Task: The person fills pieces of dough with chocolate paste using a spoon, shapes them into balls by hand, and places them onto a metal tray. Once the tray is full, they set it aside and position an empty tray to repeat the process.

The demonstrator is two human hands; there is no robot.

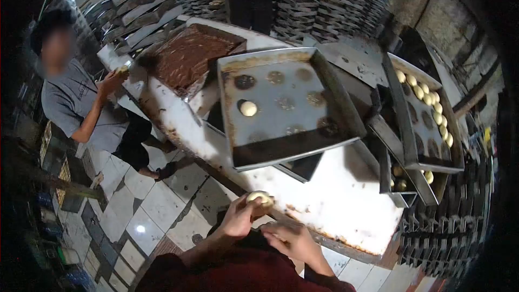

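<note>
A pale, round ball of soft dough (259, 198), judged light, sticky and easily dented, was pinched lightly at its sides by the left hand (240, 217) above the white table's edge (346, 205), while the right hand (289, 238) was curled loosely, apparently empty.

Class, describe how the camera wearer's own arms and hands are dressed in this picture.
Both hands, the left hand and the right hand, are bare, with no gloves. The dark red sleeves stop short of the forearms, which are uncovered. No rings or watch can be made out.
</note>
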